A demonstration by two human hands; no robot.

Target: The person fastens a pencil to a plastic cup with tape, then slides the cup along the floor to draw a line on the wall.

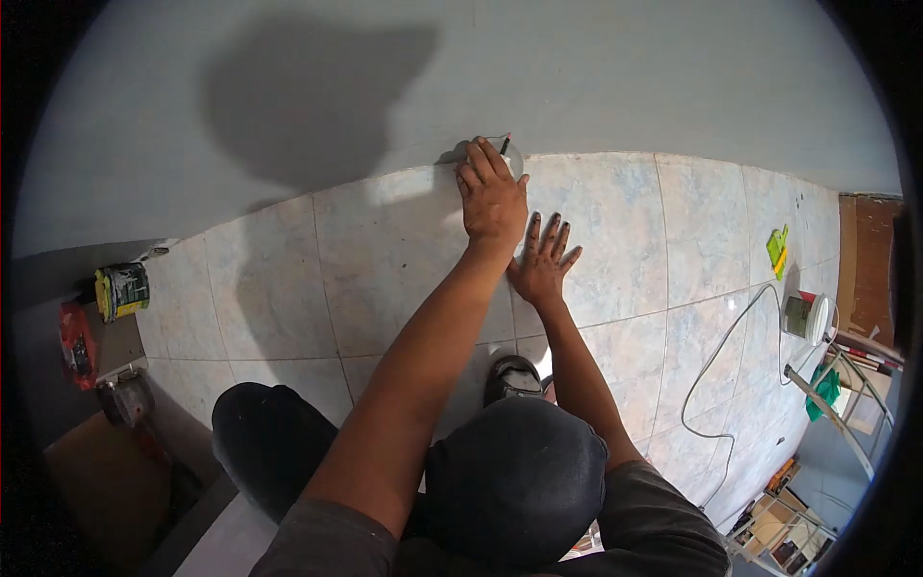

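the left hand (pixel 493 197) is reaching to the far edge of the tiled floor (pixel 596 216), where the floor is meeting the grey wall (pixel 625 77); its fingers are bending over a pale round piece (pixel 517 162), which is sitting at that edge, mostly hidden under the hand, so whether the hand is clamping on it i cannot tell; a dark stick (pixel 506 144) with a reddish tip is poking up beside the fingers, in front of the wall; the right hand (pixel 543 269) is lying palm down on the tiles, nearer the person, just beside the left wrist, its fingers spreading apart and holding nothing; a shoe (pixel 514 378) is standing on the floor between the knees; a large shadow (pixel 298 106) is falling on the wall to the left; by the floor's left edge a paint-streaked can (pixel 123 291) is standing, with a red thing (pixel 77 346) lying near it; towards the right edge a yellow-green tool (pixel 777 252) is lying, and a white bucket (pixel 806 317) is sitting near it; a thin cable (pixel 707 370) is snaking over the tiles close by; a green cloth (pixel 824 392) is hanging beside a metal frame (pixel 832 423).
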